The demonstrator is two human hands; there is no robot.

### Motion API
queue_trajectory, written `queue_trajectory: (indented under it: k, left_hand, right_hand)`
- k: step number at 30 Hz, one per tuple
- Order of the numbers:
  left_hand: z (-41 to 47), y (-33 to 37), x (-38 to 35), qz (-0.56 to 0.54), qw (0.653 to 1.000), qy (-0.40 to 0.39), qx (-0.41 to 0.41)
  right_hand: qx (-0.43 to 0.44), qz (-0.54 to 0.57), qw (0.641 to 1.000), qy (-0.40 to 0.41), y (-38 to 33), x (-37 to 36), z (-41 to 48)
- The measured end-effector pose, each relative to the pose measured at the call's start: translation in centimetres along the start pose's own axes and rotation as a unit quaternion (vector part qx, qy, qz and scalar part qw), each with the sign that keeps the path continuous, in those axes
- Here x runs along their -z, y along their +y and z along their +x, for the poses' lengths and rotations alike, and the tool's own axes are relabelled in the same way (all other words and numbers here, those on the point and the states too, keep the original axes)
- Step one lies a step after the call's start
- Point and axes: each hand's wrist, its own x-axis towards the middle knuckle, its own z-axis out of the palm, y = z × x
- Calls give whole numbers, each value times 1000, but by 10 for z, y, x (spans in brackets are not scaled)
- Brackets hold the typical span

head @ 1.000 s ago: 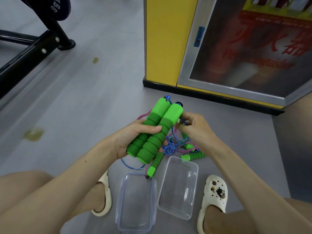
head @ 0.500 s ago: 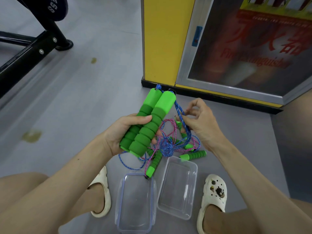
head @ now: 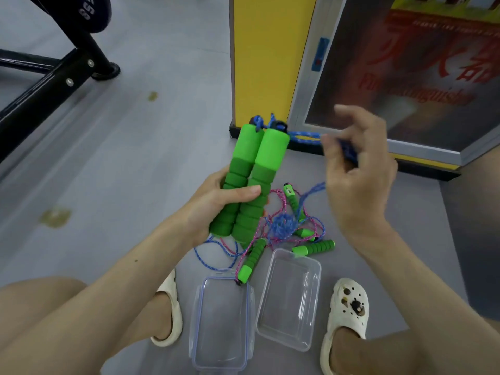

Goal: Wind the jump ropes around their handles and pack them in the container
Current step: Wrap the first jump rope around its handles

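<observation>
Above a tangle of thin braided ropes (head: pixel 284 226) and a clear rectangular plastic container (head: pixel 289 301) on the grey floor (head: pixel 135 171), the left hand (head: pixel 216 201) grips two ribbed green foam handles (head: pixel 257 163), while the right hand (head: pixel 359 180) pinches their blue braided cord (head: pixel 305 136).

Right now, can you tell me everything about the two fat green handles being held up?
The handles are two thick green tubes, seemingly foam: bright and smooth on top, darker and ribbed below. They sit side by side, touching, nearly upright. The left hand grips their ribbed middle. Blue rope leaves their tops and runs to the right hand, which pinches it.
</observation>
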Motion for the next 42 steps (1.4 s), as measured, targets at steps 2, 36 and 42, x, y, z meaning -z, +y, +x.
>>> queue_trajectory:
  k: [2,36,42]
  left_hand:
    - [0,-2,-2,2,1000,13,29]
    - [7,-39,-13,126,983,136,-10]
    - [13,-45,-5,361,909,196,-73]
  right_hand:
    - [-73,-117,982,-128,8,-9,-10]
    - [-471,218,798,-304,13,-28,-35]
    - [-444,228,789,-357,15,-25,-30]
